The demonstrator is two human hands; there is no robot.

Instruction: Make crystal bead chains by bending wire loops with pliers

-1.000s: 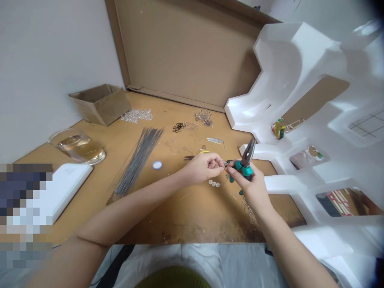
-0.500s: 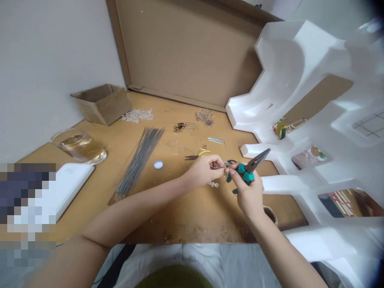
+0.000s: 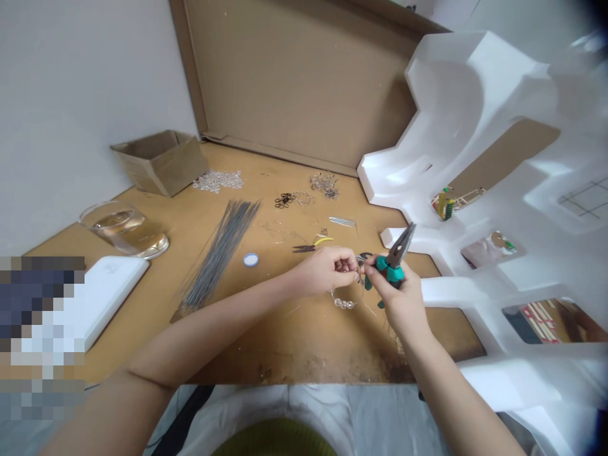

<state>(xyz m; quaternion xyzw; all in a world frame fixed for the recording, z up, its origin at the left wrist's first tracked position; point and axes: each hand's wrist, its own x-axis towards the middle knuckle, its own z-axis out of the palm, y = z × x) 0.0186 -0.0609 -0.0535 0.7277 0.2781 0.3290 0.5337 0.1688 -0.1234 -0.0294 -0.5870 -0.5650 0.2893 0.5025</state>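
The left hand [image 3: 327,273] has its fingers pinched together on the beaded wire [image 3: 344,303], which hangs in a short loop just above the desk [image 3: 266,329] between both hands. The right hand [image 3: 398,297] is clamped on the teal-handled pliers [image 3: 392,265], nose raised clear of the work, with its fingertips touching the wire end. Judged step: hand-forming the wire end; tool work calls for lowering the nose onto the wire.

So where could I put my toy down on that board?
Bare board lies between the wire bundle and the glass dish, and at the front edge between the forearms. It's crowded around the scissors and black rings.
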